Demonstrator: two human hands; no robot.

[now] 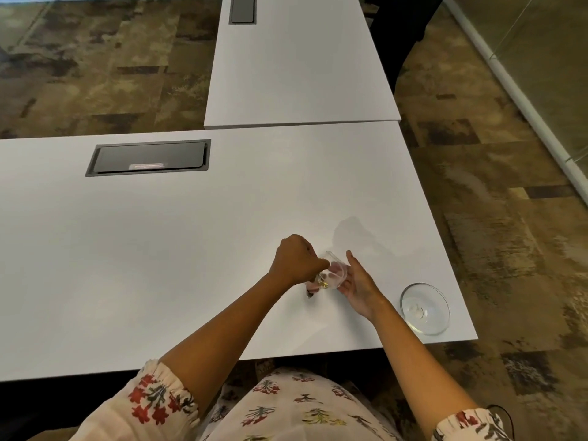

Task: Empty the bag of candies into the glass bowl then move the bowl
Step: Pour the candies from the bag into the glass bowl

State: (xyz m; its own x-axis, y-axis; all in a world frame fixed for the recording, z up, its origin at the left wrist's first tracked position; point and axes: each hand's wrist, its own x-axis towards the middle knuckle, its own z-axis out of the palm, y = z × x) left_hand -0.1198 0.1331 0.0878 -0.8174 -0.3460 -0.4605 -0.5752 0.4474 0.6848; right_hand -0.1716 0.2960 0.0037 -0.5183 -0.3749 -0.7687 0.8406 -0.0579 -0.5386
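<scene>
A small clear plastic bag of candies (331,275) is held between both hands just above the white table (191,249). My left hand (297,259) is a closed fist pinching the bag's left end. My right hand (358,283) cups the bag's right side with fingers partly spread. Pink and gold wrapped candies show through the plastic. The empty glass bowl (424,308) stands to the right of my hands, close to the table's front right corner, apart from both hands.
A dark cable hatch (148,158) is set into the table at the back left. A second white table (296,65) adjoins at the back. Patterned carpet (509,218) lies beyond the table's right edge, near the bowl.
</scene>
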